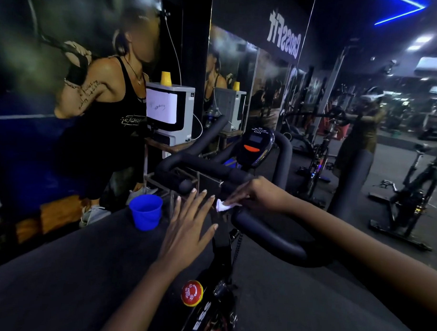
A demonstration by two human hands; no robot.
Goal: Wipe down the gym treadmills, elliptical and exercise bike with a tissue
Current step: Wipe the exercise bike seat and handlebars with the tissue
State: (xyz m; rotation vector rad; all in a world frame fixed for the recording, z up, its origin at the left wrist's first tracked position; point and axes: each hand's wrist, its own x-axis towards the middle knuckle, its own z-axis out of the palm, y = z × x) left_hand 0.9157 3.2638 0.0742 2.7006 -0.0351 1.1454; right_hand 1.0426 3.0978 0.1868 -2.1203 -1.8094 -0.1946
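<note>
An exercise bike's black padded handlebar [267,235] fills the middle of the head view, with its small console [256,145] behind. My right hand [256,194] pinches a crumpled white tissue [223,205] against the centre of the handlebar, near the stem. Just left of the tissue my left hand [188,228] hovers over the stem with fingers spread and straight, holding nothing. Below the hands, a red round stop knob [192,293] sits on the bike frame.
A blue plastic cup [146,211] stands on the dark floor left of the bike. On a stand by the wall sits a white machine [169,114] with a yellow cup on top. A large wall mirror [338,95] ahead reflects other bikes [409,196].
</note>
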